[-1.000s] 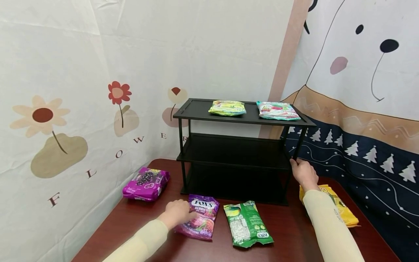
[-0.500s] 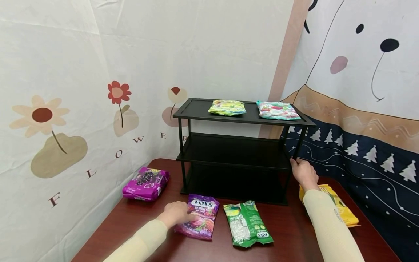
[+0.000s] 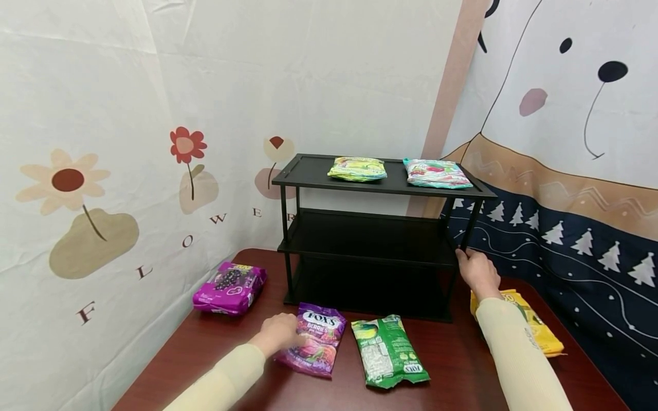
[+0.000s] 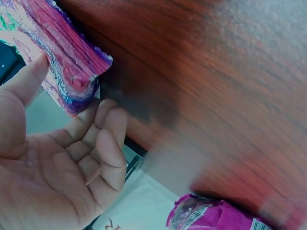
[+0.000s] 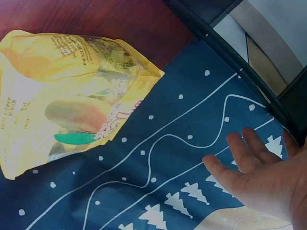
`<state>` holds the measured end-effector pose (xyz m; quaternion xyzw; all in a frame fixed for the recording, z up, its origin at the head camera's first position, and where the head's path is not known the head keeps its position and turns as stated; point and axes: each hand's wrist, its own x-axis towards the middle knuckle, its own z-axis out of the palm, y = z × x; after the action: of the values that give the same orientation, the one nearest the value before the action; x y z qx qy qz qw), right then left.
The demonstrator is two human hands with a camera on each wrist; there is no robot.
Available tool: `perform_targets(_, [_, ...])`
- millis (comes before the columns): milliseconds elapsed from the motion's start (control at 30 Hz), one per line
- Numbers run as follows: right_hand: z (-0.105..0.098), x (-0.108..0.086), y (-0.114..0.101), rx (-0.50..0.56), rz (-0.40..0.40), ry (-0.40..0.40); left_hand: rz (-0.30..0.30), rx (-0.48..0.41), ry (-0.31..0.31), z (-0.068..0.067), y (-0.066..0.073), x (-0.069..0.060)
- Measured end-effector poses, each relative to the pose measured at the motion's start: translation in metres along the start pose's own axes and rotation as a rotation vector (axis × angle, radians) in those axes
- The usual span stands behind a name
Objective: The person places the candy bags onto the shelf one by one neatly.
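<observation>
In the head view my left hand (image 3: 279,333) pinches the left side of a purple FOX'S berries candy bag (image 3: 320,337) at the front of the table. The left wrist view shows my thumb on the bag's face (image 4: 72,57) and my index finger at its edge, the other fingers curled below. At the right, my right hand (image 3: 479,273) grips the front right post of a black three-tier shelf rack (image 3: 365,260). Its other fingers stay loosely extended in the right wrist view, near a yellow candy bag (image 5: 76,96); the thumb is hidden there.
A green candy bag (image 3: 389,351) lies right of the purple one. A magenta grape-pictured bag (image 3: 229,288) lies at the table's left edge. Yellow-green (image 3: 357,169) and teal-white (image 3: 437,173) packets sit on the top tier. A patterned cloth wall (image 3: 334,85) stands behind.
The purple candy bag has shifted and turned slightly, its top end now a little higher and further right. My left hand has moved slightly with it. The right hand stays on the post.
</observation>
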<state>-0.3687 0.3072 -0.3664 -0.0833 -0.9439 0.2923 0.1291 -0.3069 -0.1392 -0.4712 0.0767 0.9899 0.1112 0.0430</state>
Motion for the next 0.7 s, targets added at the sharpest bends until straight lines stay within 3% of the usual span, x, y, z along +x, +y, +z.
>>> perform_targets(233, [0.0004,0.0008,0.0004,-0.006,-0.007,0.002,-0.038,-0.002,-0.059,-0.0018,-0.0029,-0.0006])
perform_targets(467, [0.0009,0.0013,0.0016,-0.006,0.001,-0.021,-0.033,-0.07,-0.039,0.0011,-0.0052,0.0034])
perform_targets(700, [0.0012,0.0004,0.0015,-0.007,-0.003,0.001,0.005,-0.14,0.019,-0.0011,-0.0066,0.0054])
